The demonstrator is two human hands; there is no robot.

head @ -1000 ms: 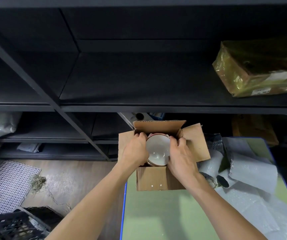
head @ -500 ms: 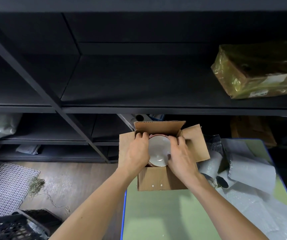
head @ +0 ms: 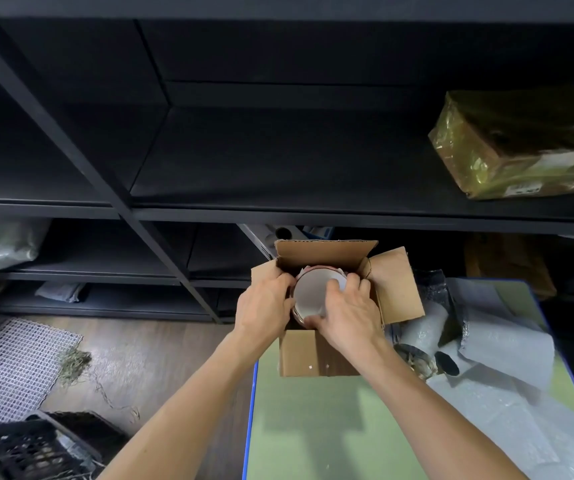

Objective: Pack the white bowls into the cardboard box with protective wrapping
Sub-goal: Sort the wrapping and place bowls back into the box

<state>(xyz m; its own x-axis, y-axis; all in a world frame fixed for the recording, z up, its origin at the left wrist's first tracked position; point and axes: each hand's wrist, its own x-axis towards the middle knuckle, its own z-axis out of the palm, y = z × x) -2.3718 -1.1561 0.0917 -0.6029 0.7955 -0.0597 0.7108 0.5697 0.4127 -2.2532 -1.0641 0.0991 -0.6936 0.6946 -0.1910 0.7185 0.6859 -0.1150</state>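
An open cardboard box (head: 301,355) stands at the far left corner of the green table (head: 313,427), its flaps spread out. A white bowl (head: 309,294) with a reddish-brown outer rim sits inside the box's mouth, its hollow facing me. My left hand (head: 264,306) grips the bowl's left edge from outside. My right hand (head: 347,315) curls over the bowl's right and near edge, fingers reaching into the hollow. The box's interior under the bowl is hidden.
Crumpled grey bubble wrap and foam sheets (head: 507,348) lie on the table right of the box. Black shelving (head: 278,161) rises behind, bearing a wrapped brown parcel (head: 517,147). On the floor at left are a white mesh mat (head: 8,368) and a black crate (head: 32,448).
The bowl has sunk a little deeper into the box. My right hand has slid over the bowl's near rim, covering more of it. My left hand stays on the left edge.
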